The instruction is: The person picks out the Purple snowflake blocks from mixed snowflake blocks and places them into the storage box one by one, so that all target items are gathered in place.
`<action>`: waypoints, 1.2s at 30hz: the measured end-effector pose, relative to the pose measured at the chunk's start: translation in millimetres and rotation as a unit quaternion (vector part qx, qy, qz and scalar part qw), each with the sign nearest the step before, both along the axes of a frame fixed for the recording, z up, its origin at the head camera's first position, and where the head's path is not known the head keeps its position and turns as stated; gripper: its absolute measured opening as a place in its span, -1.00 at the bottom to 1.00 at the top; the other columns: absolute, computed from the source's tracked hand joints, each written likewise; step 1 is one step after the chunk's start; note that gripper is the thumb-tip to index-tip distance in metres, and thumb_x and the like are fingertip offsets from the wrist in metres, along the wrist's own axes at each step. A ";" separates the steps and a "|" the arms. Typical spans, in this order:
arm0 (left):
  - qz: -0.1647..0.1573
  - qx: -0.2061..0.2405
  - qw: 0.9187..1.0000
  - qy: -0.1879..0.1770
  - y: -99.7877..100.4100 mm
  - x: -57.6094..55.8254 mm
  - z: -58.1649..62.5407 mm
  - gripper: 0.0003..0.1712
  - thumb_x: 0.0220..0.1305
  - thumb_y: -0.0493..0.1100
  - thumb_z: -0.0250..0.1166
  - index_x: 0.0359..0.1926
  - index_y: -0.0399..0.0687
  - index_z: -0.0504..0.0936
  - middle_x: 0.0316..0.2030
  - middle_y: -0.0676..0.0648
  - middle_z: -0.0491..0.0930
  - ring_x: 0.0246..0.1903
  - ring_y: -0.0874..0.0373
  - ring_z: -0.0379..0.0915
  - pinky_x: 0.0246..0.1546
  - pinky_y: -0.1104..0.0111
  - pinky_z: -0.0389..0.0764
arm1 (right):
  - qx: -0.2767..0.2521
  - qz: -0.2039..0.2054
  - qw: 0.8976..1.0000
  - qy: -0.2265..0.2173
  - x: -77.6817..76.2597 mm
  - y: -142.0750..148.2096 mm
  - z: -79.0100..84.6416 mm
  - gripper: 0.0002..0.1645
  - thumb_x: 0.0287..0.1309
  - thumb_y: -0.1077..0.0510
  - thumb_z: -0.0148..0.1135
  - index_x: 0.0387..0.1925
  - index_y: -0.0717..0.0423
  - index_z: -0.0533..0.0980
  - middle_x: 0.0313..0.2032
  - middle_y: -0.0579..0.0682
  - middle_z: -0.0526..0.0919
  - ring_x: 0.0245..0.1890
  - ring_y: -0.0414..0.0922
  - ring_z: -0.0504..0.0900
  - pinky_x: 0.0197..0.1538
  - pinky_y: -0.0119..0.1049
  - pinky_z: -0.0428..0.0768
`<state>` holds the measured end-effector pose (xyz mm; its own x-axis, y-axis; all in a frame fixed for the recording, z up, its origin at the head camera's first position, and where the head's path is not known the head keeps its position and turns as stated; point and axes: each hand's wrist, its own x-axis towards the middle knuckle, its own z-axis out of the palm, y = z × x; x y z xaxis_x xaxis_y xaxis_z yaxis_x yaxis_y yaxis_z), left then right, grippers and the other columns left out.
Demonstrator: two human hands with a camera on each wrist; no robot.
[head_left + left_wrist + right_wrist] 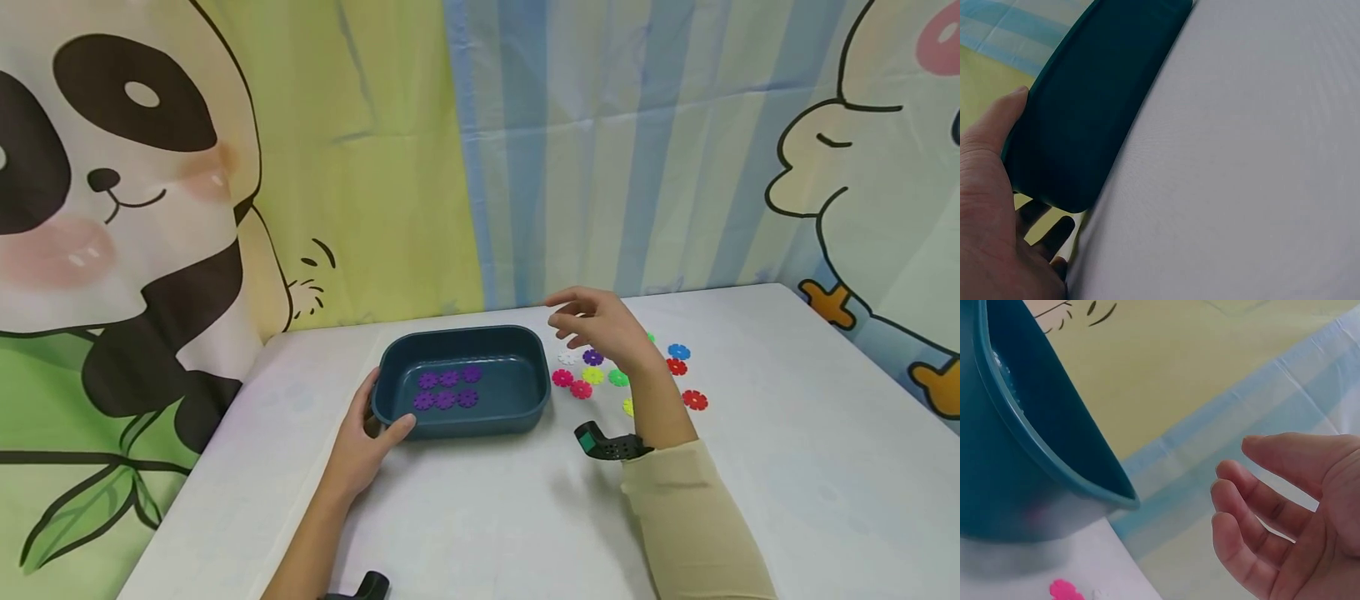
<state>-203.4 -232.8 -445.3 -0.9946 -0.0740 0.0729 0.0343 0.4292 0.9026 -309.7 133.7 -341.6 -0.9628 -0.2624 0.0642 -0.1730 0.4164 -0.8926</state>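
A dark teal plastic basin (465, 427) stands on the table with several purple flower-shaped discs (447, 379) on its floor, lying in two rows. My left hand (358, 446) holds the basin's left end, thumb at the near rim and fingers round the outer side. In the left wrist view the thumb (1007, 119) lies against the basin's wall (1091, 106). Just past the basin's right end, my right hand (600, 325) hovers in the air with loosely bent fingers. The right wrist view shows nothing between its fingers (1266, 512).
Loose flower-shaped discs lie right of the basin, partly behind the right forearm: pink (581, 389), yellow (592, 375), dark purple (592, 357), red (695, 400) and blue (678, 351) among them. A printed curtain (570, 167) hangs behind the white table (810, 467).
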 end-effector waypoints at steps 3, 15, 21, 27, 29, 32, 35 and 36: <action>-0.001 0.001 1.000 0.000 -0.2 -0.4 1.1 0.07 0.35 0.10 0.41 0.66 0.33 -0.06 0.63 -0.12 0.03 0.56 -0.21 0.10 0.54 -0.14 0.15 | -0.003 -0.008 1.000 0.001 -2.1 7.6 -1.5 -0.58 0.39 0.00 0.29 0.22 -0.05 0.58 0.07 0.13 0.68 -0.04 0.09 0.70 -0.01 -0.13 0.75; 0.003 -0.003 1.000 -0.002 -0.8 -0.9 0.0 0.07 0.35 0.08 0.40 0.66 0.31 -0.07 0.63 -0.13 0.03 0.57 -0.21 0.08 0.54 -0.14 0.13 | 0.013 -0.043 0.998 -0.037 -12.6 30.5 -21.1 -0.54 0.42 0.00 0.26 0.27 -0.01 0.53 0.14 0.19 0.63 0.12 0.22 0.66 0.19 0.04 0.67; 0.006 -0.007 1.000 -0.003 -0.8 0.2 0.0 0.06 0.35 0.08 0.40 0.66 0.31 -0.07 0.63 -0.13 0.03 0.57 -0.21 0.08 0.54 -0.14 0.13 | 0.007 -0.078 0.995 -0.068 -16.2 39.5 -32.2 -0.50 0.46 0.03 0.21 0.34 0.07 0.47 0.21 0.24 0.59 0.20 0.21 0.62 0.28 0.06 0.61; 0.004 -0.008 1.000 -0.003 -1.1 0.3 0.3 0.06 0.36 0.09 0.40 0.66 0.31 -0.07 0.63 -0.13 0.04 0.57 -0.21 0.08 0.55 -0.14 0.12 | 0.005 -0.124 0.988 -0.095 -20.8 43.9 -44.8 -0.49 0.46 0.05 0.19 0.35 0.10 0.47 0.26 0.23 0.57 0.19 0.16 0.60 0.23 -0.07 0.65; 0.004 -0.008 1.000 -0.003 -1.2 0.5 0.3 0.06 0.35 0.09 0.40 0.66 0.31 -0.07 0.63 -0.14 0.04 0.57 -0.21 0.08 0.55 -0.13 0.12 | 0.006 -0.140 0.985 -0.100 -22.5 44.7 -50.1 -0.48 0.46 0.05 0.20 0.35 0.10 0.48 0.25 0.22 0.57 0.15 0.14 0.61 0.13 -0.19 0.68; 0.002 -0.006 1.000 -0.001 -1.3 0.8 0.3 0.07 0.35 0.09 0.40 0.66 0.30 -0.07 0.63 -0.14 0.04 0.56 -0.21 0.09 0.54 -0.12 0.14 | 0.009 -0.164 0.981 -0.100 -24.4 45.6 -57.7 -0.49 0.44 0.05 0.22 0.34 0.08 0.49 0.22 0.22 0.57 0.07 0.11 0.63 -0.01 -0.35 0.69; -0.001 -0.002 1.000 0.001 -1.5 0.8 0.3 0.07 0.35 0.09 0.41 0.66 0.30 -0.07 0.63 -0.14 0.04 0.56 -0.21 0.09 0.55 -0.11 0.14 | 0.012 -0.188 0.977 -0.097 -26.1 46.5 -65.1 -0.50 0.43 0.05 0.25 0.33 0.06 0.50 0.18 0.22 0.56 -0.03 0.06 0.62 -0.12 -0.43 0.66; -0.002 -0.001 1.000 0.002 -1.5 0.8 0.3 0.07 0.35 0.09 0.41 0.66 0.30 -0.07 0.63 -0.14 0.04 0.56 -0.20 0.09 0.55 -0.11 0.14 | 0.013 -0.196 0.976 -0.097 -26.9 46.4 -67.3 -0.50 0.43 0.05 0.25 0.32 0.05 0.51 0.16 0.21 0.56 -0.06 0.05 0.61 -0.15 -0.44 0.64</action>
<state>-202.7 -234.3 -445.0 -0.9946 -0.0702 0.0762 0.0387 0.4310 0.9015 -336.5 180.1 -409.0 -0.9830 0.1285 -0.1315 0.1753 0.4403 -0.8806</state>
